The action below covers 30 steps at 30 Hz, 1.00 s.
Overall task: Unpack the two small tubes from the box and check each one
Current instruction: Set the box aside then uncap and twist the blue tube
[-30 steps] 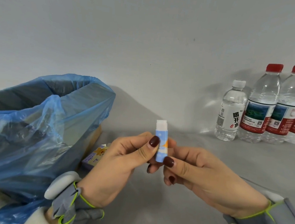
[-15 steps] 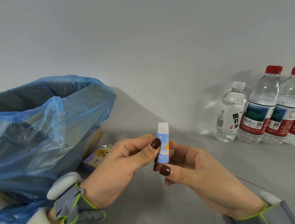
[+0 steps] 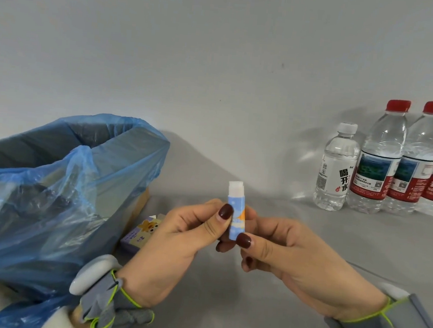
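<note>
A small blue tube (image 3: 236,210) with an orange mark and a white top stands upright above the grey table, held between both hands. My left hand (image 3: 177,241) pinches its middle from the left with the thumb on the front. My right hand (image 3: 291,256) grips its lower end from the right. A small purple and yellow box (image 3: 142,232) with a cartoon print lies on the table behind my left hand, partly hidden by it. A second tube is not in view.
A bin lined with a blue plastic bag (image 3: 58,189) fills the left side, close to my left wrist. Several water bottles (image 3: 379,162) stand against the wall at the far right. Grey table (image 3: 223,308) lies under my hands.
Both hands with the tube have drifted slightly lower and to the right in view. My right thumb has slid a little down the tube. The grip is unchanged.
</note>
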Tool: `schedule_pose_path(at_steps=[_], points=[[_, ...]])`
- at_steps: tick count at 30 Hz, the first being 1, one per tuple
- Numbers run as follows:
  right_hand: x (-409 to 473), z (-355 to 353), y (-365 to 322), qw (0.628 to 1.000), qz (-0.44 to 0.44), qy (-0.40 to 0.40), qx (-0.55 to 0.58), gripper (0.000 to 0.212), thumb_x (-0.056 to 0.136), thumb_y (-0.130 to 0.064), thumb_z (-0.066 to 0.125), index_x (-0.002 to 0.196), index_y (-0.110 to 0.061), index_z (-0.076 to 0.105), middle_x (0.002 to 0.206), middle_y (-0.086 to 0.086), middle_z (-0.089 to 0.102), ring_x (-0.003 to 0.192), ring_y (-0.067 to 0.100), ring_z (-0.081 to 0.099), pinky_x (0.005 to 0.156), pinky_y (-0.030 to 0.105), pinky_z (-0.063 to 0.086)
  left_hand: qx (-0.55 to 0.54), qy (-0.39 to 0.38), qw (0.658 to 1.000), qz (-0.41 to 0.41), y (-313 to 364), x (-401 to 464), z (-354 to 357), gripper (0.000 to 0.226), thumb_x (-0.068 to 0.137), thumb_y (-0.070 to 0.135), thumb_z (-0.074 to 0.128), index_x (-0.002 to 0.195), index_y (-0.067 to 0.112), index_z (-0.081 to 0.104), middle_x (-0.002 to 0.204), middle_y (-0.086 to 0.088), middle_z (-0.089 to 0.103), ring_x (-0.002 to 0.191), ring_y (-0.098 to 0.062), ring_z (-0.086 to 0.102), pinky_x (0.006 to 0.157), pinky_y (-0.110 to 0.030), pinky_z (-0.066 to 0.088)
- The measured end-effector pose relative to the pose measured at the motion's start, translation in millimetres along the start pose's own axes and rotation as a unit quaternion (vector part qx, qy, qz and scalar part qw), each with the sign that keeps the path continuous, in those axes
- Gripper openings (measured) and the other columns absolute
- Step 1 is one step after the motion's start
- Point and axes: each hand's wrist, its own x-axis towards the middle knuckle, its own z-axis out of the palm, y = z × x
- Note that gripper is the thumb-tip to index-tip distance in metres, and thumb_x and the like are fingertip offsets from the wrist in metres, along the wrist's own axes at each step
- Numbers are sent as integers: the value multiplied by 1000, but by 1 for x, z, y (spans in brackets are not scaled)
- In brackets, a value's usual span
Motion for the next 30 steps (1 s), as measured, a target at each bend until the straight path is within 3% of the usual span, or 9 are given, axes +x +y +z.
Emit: schedule_pose_path(at_steps=[8, 9, 12, 14, 20, 23, 25, 27, 30], points=[[-1, -3, -2, 998, 14, 57, -10, 40, 65, -44, 76, 99, -22, 77, 94, 1, 76, 78, 3, 63, 74, 22, 52, 41, 17, 999, -3, -2, 0, -3, 29, 85, 36, 58, 97, 16, 77, 96, -8, 72, 93, -10, 63, 84, -15, 46], [0, -3, -2, 998, 13, 67, 9, 39, 65, -41, 78, 98, -21, 77, 91, 1, 76, 78, 6, 65, 73, 22, 53, 60, 16, 998, 0, -1, 0, -2, 29, 85, 36, 59, 97, 16, 77, 89, -9, 69, 88, -7, 61, 82, -14, 45], [2, -4, -2, 993, -10, 100, 68, 34, 58, -37, 90, 86, -22, 76, 89, 5, 76, 79, 15, 69, 68, 22, 55, 127, 30, 991, 16, 2, 1, -1, 26, 86, 34, 58, 97, 20, 77, 63, 15, 48, 57, 6, 42, 57, -5, 34], [2, -4, -3, 990, -28, 113, 79, 38, 54, -36, 91, 83, -21, 74, 88, 8, 76, 78, 17, 71, 67, 23, 56, 154, 40, 987, 16, 2, 1, -1, 30, 83, 34, 56, 101, 21, 76, 59, 16, 41, 53, 4, 36, 51, -5, 31], [4, -8, -2, 992, -37, 115, 35, 45, 55, -25, 85, 95, -15, 68, 82, 10, 77, 75, 18, 70, 67, 22, 55, 187, 41, 982, -3, 2, 0, -1, 35, 82, 38, 58, 109, 24, 74, 68, -5, 36, 64, -5, 36, 61, -15, 32], [5, -12, -2, 991, -54, 122, -4, 46, 61, -25, 83, 104, -18, 67, 86, 10, 78, 79, 20, 71, 71, 21, 54, 201, 38, 979, -9, -1, 1, -1, 37, 81, 38, 58, 113, 25, 72, 84, -28, 52, 78, -17, 43, 75, -28, 35], [6, -15, 0, 989, -68, 128, -29, 45, 67, -24, 79, 111, -20, 68, 90, 10, 78, 85, 20, 72, 76, 21, 54, 197, 62, 978, -11, -5, 4, -2, 42, 79, 38, 61, 117, 22, 69, 95, -31, 56, 81, -16, 49, 78, -26, 38], [7, -17, 2, 986, -73, 143, -48, 42, 73, -23, 76, 114, -19, 68, 93, 9, 78, 89, 16, 72, 79, 20, 54, 203, 103, 974, -21, -9, 6, -6, 45, 75, 41, 63, 117, 24, 69, 81, -25, 50, 62, -2, 45, 62, -9, 37], [9, -21, 8, 976, -55, 182, -103, 24, 82, -15, 73, 106, -17, 73, 92, 3, 80, 89, 8, 72, 76, 14, 51, 239, 154, 958, -39, -17, 6, -13, 39, 75, 43, 66, 110, 28, 72, 64, 7, 35, 49, -5, 32, 45, -13, 29]])
